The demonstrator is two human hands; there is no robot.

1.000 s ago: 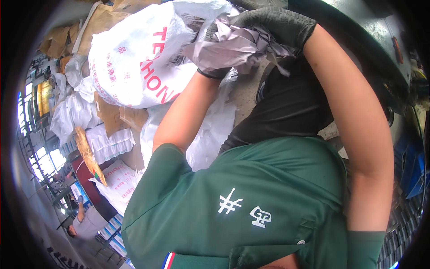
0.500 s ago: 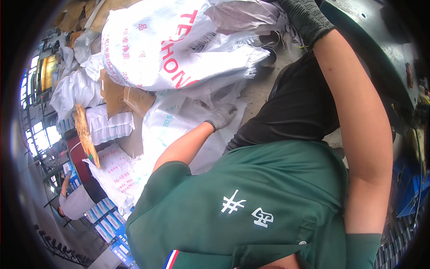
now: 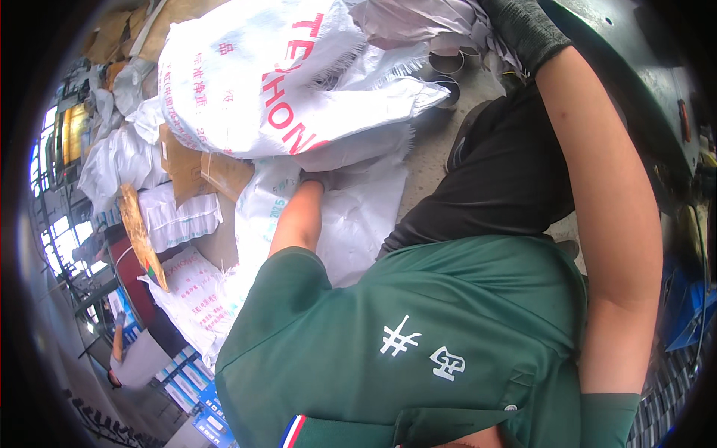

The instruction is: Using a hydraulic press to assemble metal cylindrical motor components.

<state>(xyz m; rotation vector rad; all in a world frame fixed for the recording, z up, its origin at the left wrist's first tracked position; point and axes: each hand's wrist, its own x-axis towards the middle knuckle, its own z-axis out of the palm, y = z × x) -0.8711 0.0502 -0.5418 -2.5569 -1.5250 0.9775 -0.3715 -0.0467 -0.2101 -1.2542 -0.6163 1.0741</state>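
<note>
My left hand reaches beneath the near edge of a large white woven sack with red print. Only the cuff of its grey glove shows; the fingers are hidden. Under that forearm lies another white sack with faint green print. My right hand, in a dark grey glove, is at the top edge beside crumpled greyish-lilac wrapping. Its fingers are out of sight, so I cannot tell what they touch. Frayed threads hang from the big sack's open-looking right end.
Dark metal machinery stands along the right. At left are brown cardboard, a wooden piece, a wrapped white bundle and a printed sack. Metal rings lie near my leg. Farther left, another person is beside blue-white boxes.
My left hand has moved left and away from me, from lying on the lower sack to under the big sack. The big sack has shifted slightly left. My right hand stays near the top edge.
</note>
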